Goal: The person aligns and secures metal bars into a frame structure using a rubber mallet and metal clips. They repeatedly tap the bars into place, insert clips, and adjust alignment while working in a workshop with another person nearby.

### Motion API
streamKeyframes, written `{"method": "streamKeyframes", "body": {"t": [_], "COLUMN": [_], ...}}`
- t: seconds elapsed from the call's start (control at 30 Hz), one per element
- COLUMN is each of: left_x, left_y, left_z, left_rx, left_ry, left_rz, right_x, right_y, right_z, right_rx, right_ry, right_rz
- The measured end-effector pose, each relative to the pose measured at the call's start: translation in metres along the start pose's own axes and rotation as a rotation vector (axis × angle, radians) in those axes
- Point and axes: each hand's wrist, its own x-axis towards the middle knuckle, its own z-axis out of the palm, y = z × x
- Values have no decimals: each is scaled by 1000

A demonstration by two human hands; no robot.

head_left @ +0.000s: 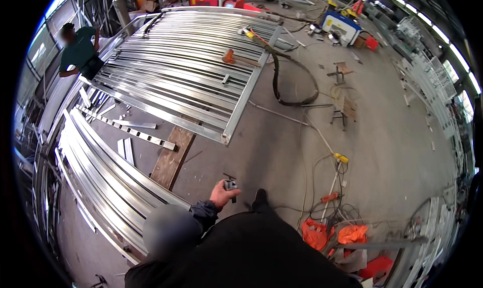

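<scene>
My left hand reaches out from a dark sleeve low in the picture, its fingers closed on a small grey metal part with a dark stem. It hovers over the concrete floor, just left of my black shoe. My right hand is out of view. The corner of a large steel bar gate frame lying flat is the nearest thing ahead of the hand.
Curved steel bars are stacked at left beside a wooden plank. A hammer lies on the gate, and a thick hose loops off it. Cables and orange items lie at right. A person in green stands far left.
</scene>
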Motion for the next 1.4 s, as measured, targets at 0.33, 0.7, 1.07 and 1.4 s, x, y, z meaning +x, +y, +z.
{"method": "streamKeyframes", "body": {"t": [0.33, 0.7, 1.07, 1.4], "left_x": [138, 340, 375, 511], "left_y": [50, 153, 209, 248], "left_z": [-29, -81, -104, -78], "left_rx": [-484, -729, -722, -787], "left_ry": [438, 616, 868, 809], "left_rz": [74, 138, 54, -38], "right_x": [185, 199, 278, 264], "right_y": [-754, -1001, -1115, -1187], "right_z": [75, 329, 512, 562], "right_rx": [343, 149, -147, -410], "right_ry": [-443, -775, -1136, -1056], "right_rz": [-756, -829, -1015, -1962]}}
